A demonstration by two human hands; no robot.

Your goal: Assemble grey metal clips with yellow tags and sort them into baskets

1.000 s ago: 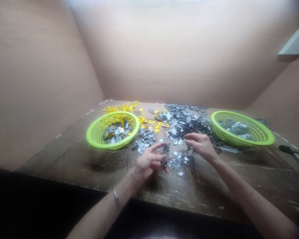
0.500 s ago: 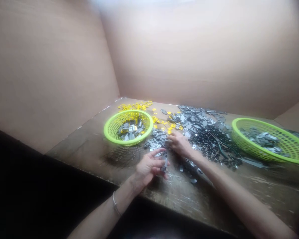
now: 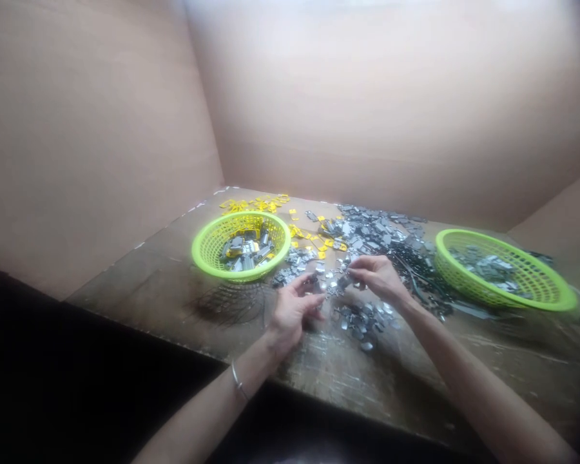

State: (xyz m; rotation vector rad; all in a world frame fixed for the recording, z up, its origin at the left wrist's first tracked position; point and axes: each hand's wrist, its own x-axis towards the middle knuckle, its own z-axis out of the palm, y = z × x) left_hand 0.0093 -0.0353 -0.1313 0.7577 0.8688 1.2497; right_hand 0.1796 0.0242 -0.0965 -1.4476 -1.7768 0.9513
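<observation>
My left hand (image 3: pixel 294 308) pinches a small dark grey part (image 3: pixel 318 283) between thumb and fingers, held above the table; its exact kind is too blurred to tell. Just right of it, my right hand (image 3: pixel 377 278) has thumb and fingertips closed on a small dark flat piece (image 3: pixel 344 281). The two hands are a short gap apart. Beneath and between them lie small silvery metal pieces (image 3: pixel 329 276). A loose pile of similar flat pieces (image 3: pixel 365 317) lies nearer to me, below my right hand.
A green basket (image 3: pixel 198 258) with grey and yellow parts stands left; another green basket (image 3: pixel 555 298) with grey pieces stands right. Yellow parts (image 3: pixel 258 204) are scattered behind the left one. A heap of grey plates (image 3: pixel 381 225) spreads at the back. Cardboard-like walls (image 3: pixel 343 116) surround the table.
My right hand has moved from the pieces by the left basket to the right, and now holds a small dark piece. My left hand has turned its part and raised it slightly.
</observation>
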